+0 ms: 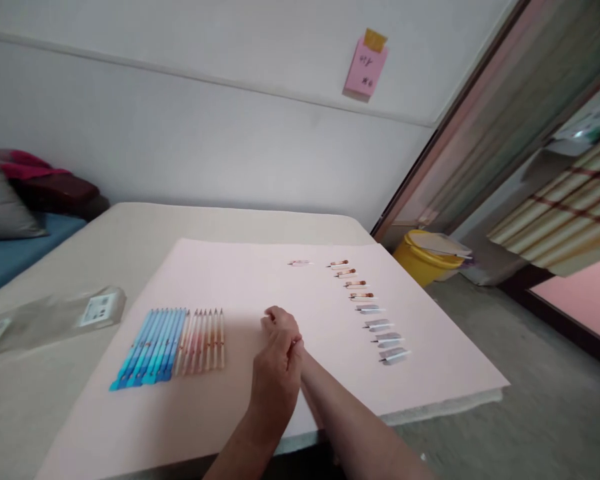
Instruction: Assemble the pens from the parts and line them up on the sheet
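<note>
My left hand (275, 363) rests on the pink sheet (430, 360) with its fingers curled; what they hold, if anything, is hidden. My right hand (298, 345) is tucked against it, almost wholly covered, with only its forearm showing. To the left lies a tight row of blue pens (153, 347) beside a row of pink-orange pens (205, 340). To the right, a diagonal line of small caps runs from brown caps (353, 280) down to grey caps (386, 337). One lone cap (299, 263) lies apart, further back.
The sheet covers a beige table (130, 233). Clear plastic packaging (55, 317) lies at its left. A yellow bucket (425, 257) stands on the floor to the right. Pillows (35, 190) sit far left, and a pink note (365, 67) is stuck to the wall.
</note>
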`<state>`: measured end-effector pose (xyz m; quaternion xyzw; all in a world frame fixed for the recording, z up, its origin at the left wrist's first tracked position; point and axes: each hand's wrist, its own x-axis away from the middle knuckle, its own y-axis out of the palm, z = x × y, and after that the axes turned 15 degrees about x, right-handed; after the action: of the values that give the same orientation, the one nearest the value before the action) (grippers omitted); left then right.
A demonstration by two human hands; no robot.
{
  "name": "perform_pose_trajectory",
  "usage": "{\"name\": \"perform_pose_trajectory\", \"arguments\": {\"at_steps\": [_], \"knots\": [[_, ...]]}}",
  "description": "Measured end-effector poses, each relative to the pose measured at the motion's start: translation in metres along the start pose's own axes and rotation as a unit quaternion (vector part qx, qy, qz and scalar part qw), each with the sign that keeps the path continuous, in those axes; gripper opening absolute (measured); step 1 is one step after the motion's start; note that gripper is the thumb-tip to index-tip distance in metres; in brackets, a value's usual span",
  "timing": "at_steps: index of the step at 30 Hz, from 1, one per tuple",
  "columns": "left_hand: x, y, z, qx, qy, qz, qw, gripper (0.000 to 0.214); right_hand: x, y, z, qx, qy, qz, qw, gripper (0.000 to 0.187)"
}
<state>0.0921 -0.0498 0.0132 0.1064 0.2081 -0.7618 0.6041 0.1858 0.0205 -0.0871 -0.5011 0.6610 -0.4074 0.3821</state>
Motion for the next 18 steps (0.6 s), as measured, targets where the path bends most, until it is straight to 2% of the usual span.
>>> {"name": "perform_pose_trajectory", "arguments": {"at_steps": [3, 6, 9, 12, 18], "knots": [[-0.003, 0.0, 0.001, 0.015, -0.034, -0.008, 0.999, 0.014, -0.006, -0.007, 0.02, 0.013, 0.045, 0.036, 0.998, 0.021], [-0.006, 0.0, 0.0, 0.044, -0.065, -0.01, 0.997, 0.017, -0.007, -0.017, 0.046, 0.051, 0.04, 0.096, 0.993, 0.023], [-0.01, 0.0, -0.004, 0.073, -0.094, -0.007, 0.993, 0.018, -0.022, -0.027, 0.066, 0.126, 0.03, 0.11, 0.985, 0.025], [-0.012, 0.0, -0.008, 0.09, -0.124, -0.003, 0.988, 0.018, -0.055, -0.037, 0.077, 0.219, 0.015, 0.075, 0.973, 0.027], [-0.015, 0.002, -0.011, 0.078, -0.167, -0.023, 0.983, 0.021, -0.129, -0.047, 0.089, 0.252, 0.005, 0.048, 0.966, 0.034]]}}
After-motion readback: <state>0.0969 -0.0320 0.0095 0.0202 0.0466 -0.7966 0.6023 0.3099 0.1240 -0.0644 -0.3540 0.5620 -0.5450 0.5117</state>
